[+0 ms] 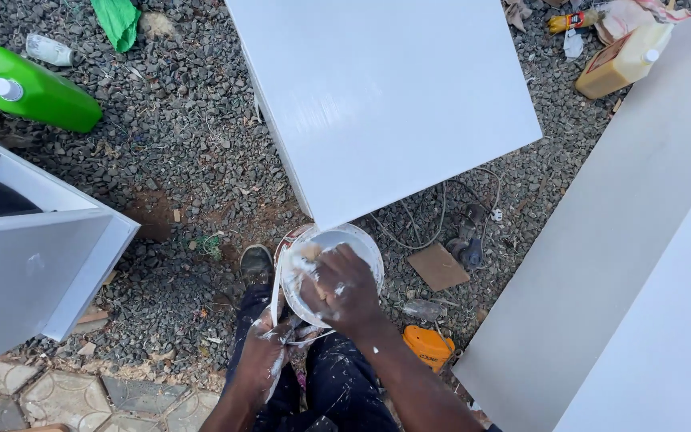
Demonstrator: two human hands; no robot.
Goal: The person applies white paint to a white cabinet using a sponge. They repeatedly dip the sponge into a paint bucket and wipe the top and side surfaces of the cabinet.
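Right hand (pixel 344 290) reaches into the white bucket (pixel 365 240), fingers curled around paste; left hand (pixel 264 352), at seven o'clock, grips its handle.

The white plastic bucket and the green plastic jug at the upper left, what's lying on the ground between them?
In the head view, mostly grey gravel with scattered debris lies between the white plastic bucket and the green plastic jug.

Around you: grey gravel ground (pixel 177 144) in daylight; paving stones (pixel 57 396) at lower left; white square panel (pixel 377 88) ahead; long grey boards (pixel 625 264) to your right; open white cabinet (pixel 33 256) left; green jug (pixel 29 88) beyond.
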